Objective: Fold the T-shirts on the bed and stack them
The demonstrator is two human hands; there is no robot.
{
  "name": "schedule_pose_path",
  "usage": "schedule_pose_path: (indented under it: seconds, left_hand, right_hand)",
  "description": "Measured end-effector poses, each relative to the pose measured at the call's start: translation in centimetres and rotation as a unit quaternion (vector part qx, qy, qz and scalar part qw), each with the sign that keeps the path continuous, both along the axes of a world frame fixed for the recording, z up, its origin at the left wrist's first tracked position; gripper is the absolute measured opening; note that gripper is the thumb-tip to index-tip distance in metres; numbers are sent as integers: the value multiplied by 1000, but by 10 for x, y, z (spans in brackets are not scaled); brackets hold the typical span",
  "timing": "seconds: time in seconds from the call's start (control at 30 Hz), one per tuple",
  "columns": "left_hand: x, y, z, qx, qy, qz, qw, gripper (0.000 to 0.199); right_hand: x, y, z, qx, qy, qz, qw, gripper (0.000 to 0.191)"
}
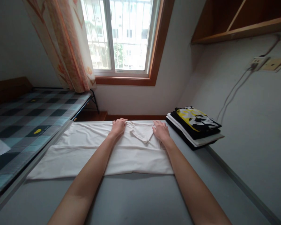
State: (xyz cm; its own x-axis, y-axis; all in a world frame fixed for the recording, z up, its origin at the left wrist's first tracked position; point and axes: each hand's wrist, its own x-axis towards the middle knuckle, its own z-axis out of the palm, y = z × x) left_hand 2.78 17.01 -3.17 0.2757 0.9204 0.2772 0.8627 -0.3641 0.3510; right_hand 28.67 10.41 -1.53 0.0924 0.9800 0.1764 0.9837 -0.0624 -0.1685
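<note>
the white shirt lies left of the pile of clothes, its long axis running sideways, one end towards the pile. the right hand, nearer the pile, and the left hand, farther off, rest half-curled at the shirt's far edge; whether they pinch it, i cannot tell. between them a flap points nearward.

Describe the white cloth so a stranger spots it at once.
Find the grey surface in front of the window. Left of its stack of folded clothes lies the white cloth, under the left hand and right hand, spread wide rather than stacked.
</note>
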Motion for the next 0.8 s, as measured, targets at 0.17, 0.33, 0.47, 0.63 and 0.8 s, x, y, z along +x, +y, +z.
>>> schedule_pose_path:
  seconds: [0.17, 0.33, 0.47, 0.63, 0.8]
  left_hand:
    - [-2, 2, -5, 9, 2, 10, 1000, 31]
    - [-1, 2, -1, -5, 21, 51, 998, 29]
    - [-4, 2, 1, -23, 29, 86, 996, 30]
    - [-14, 3, 1, 0, 44, 82, 996, 23]
    - [-45, 8, 6, 27, 71, 40, 996, 14]
  right_hand:
    - [8, 6, -16, 18, 24, -5, 1000, 48]
    - [8, 11, -23, 51, 12, -26, 998, 48]
    - [7, 13, -28, 83, 0, -30, 996, 44]
    - [8, 14, -29, 110, 13, -32, 993, 35]
    - [9, 15, -29, 142, 60, -44, 987, 30]
